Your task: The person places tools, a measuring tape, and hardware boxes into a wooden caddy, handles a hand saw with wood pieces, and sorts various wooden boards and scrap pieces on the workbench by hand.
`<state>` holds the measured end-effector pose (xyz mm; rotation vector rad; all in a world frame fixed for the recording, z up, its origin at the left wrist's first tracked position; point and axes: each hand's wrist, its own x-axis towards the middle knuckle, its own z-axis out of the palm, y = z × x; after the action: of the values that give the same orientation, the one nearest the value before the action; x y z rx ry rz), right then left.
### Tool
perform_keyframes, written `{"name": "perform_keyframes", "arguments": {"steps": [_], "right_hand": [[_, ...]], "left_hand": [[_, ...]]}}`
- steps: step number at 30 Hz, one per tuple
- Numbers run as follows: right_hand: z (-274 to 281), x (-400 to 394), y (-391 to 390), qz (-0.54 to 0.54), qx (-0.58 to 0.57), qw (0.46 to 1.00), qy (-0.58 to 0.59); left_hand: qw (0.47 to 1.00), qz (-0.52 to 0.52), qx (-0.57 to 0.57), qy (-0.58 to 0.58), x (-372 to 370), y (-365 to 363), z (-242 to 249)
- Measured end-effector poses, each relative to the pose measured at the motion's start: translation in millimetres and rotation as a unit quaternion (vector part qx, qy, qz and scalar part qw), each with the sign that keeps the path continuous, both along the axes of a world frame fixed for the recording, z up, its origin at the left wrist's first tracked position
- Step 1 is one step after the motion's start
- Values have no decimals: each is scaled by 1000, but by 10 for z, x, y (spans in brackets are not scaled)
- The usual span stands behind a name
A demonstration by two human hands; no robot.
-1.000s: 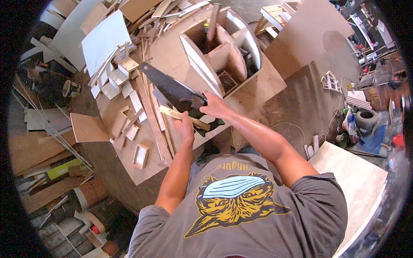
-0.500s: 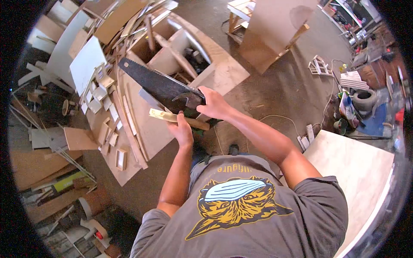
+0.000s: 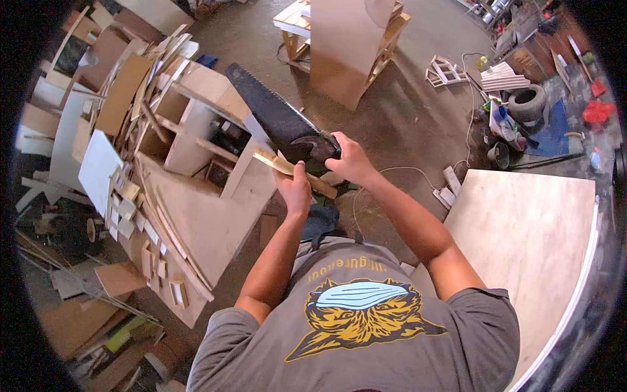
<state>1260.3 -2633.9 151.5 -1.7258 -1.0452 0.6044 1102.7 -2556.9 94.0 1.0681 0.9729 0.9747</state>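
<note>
My right hand [image 3: 353,161] is closed round the dark handle of a handsaw [image 3: 271,110], its long dark blade pointing up and left with the toothed edge facing away from me. My left hand [image 3: 295,191] grips a short wooden strip [image 3: 270,160] just below the saw, thumb on top. The strip's left end is pale yellow, and its other end reaches past my left hand toward the right. Behind the blade shows a pale flat piece [image 3: 258,135], partly hidden. Both hands are in front of my chest, close together.
A plywood sheet [image 3: 228,245] to the left bears an open wooden box frame [image 3: 186,153], long strips and small offcuts. A large pale board [image 3: 522,228] is at the right. Ahead stand a leaning brown panel [image 3: 343,49], a tyre [image 3: 528,104] and a cable on the floor.
My view has turned to the right, so the plywood and box frame sit farther left. Both hands, with the saw and wooden strip, appear farther right and slightly higher.
</note>
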Motion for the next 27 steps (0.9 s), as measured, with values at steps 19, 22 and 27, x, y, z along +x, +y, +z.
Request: {"name": "perform_keyframes", "arguments": {"steps": [19,22,27], "right_hand": [[-361,2559,877,-121,-87,989,-18],[-346,2890,984,-136,-144,980,-28],[-567,3523,1300,-90,-134,987,1]], "left_hand": [[989,-141,-19,44,2734,1149,-234],[992,-109,-16,56,3100,1205,-183],[993,-63,20,95,3617,1452,-614]]}}
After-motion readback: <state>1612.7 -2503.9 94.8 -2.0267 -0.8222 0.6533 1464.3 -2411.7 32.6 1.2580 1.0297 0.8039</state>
